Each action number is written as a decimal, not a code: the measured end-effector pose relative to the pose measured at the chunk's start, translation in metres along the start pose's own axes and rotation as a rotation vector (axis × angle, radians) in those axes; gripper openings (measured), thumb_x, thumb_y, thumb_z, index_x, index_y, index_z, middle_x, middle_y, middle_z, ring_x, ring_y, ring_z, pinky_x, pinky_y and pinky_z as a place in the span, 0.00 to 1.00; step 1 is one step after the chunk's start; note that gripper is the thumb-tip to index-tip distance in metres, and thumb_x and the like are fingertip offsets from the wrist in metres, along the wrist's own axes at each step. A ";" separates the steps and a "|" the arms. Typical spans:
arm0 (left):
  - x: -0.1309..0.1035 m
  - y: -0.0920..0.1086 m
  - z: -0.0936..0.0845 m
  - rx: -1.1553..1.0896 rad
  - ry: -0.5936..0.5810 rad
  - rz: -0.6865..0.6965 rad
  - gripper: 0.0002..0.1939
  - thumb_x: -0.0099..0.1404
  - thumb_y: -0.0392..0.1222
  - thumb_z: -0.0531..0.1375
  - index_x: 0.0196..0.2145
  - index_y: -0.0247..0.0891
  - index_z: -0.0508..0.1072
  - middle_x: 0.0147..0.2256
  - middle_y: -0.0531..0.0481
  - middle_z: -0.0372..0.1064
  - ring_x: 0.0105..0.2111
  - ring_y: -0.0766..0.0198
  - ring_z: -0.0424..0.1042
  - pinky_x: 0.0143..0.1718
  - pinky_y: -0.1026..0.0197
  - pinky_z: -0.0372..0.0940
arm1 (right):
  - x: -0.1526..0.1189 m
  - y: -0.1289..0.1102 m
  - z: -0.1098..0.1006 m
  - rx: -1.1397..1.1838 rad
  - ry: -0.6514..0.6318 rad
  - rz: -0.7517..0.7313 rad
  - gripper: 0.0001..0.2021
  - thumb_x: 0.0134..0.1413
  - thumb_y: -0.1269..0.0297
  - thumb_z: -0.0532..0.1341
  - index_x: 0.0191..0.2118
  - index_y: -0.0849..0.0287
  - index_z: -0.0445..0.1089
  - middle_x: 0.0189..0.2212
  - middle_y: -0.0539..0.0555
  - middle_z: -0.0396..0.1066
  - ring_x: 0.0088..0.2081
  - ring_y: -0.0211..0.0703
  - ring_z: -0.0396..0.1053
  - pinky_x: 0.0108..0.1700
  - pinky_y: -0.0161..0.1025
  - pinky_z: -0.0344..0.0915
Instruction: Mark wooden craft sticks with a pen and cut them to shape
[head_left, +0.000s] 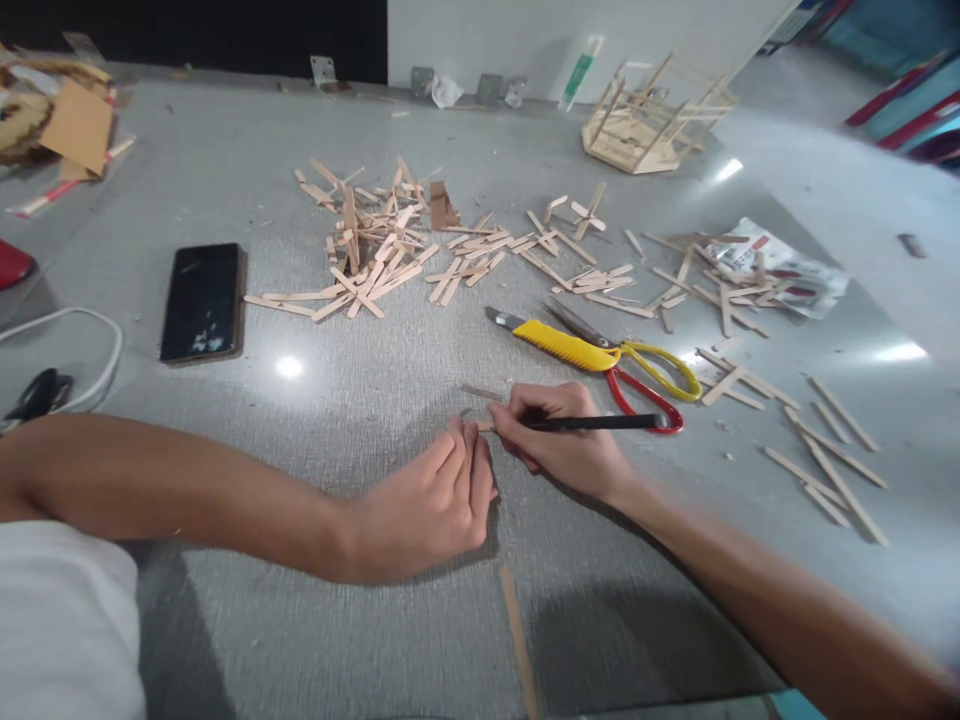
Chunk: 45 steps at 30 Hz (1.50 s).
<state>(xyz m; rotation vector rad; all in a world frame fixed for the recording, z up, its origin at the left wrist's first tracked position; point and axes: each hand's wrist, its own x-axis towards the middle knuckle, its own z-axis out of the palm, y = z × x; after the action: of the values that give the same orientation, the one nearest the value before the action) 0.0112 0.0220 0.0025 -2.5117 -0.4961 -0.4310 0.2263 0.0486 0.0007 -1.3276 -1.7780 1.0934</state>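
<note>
My right hand is closed around a black pen, its back end pointing right. Close beside it, my left hand is closed and presses down on a small wooden stick, of which only a short end shows between the two hands. The pen's tip is hidden by my fingers. A thin stick piece lies just beyond them. Below, another wooden stick rests near the table's front edge. Behind my right hand are a yellow utility knife and scissors with red and yellow handles.
A pile of wooden sticks spreads across the table's middle, with more loose sticks at right. A phone lies at left near a white cable. At the back stand a stick frame and a green-labelled tube.
</note>
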 end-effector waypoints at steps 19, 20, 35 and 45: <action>-0.003 -0.001 -0.002 -0.017 0.132 0.058 0.13 0.74 0.33 0.60 0.46 0.22 0.82 0.41 0.34 0.83 0.40 0.53 0.84 0.44 0.56 0.76 | 0.010 -0.009 -0.023 0.447 0.223 0.167 0.27 0.53 0.48 0.74 0.19 0.55 0.61 0.13 0.48 0.69 0.08 0.28 0.52 0.10 0.30 0.46; -0.003 -0.002 -0.002 -0.034 0.153 0.081 0.12 0.73 0.32 0.59 0.45 0.23 0.82 0.39 0.35 0.84 0.39 0.54 0.84 0.44 0.56 0.76 | 0.011 -0.009 -0.025 0.455 0.235 0.162 0.27 0.52 0.48 0.75 0.19 0.55 0.61 0.13 0.48 0.69 0.08 0.27 0.52 0.10 0.29 0.46; -0.005 0.002 0.003 -0.015 0.009 0.019 0.17 0.75 0.39 0.60 0.50 0.19 0.79 0.45 0.30 0.82 0.46 0.48 0.83 0.50 0.52 0.74 | 0.002 -0.008 -0.002 0.075 -0.010 0.047 0.24 0.66 0.54 0.68 0.20 0.57 0.63 0.13 0.44 0.62 0.13 0.30 0.58 0.17 0.31 0.53; 0.000 -0.004 -0.004 -0.034 0.004 0.026 0.14 0.74 0.33 0.58 0.49 0.21 0.80 0.46 0.32 0.82 0.46 0.51 0.83 0.49 0.56 0.74 | 0.004 -0.008 -0.006 0.068 -0.018 0.066 0.25 0.65 0.51 0.68 0.21 0.56 0.62 0.13 0.44 0.63 0.12 0.30 0.59 0.15 0.31 0.52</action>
<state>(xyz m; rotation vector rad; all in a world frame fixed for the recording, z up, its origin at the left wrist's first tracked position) 0.0091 0.0232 0.0072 -2.5470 -0.4580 -0.4377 0.2265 0.0529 0.0108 -1.3479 -1.7052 1.1944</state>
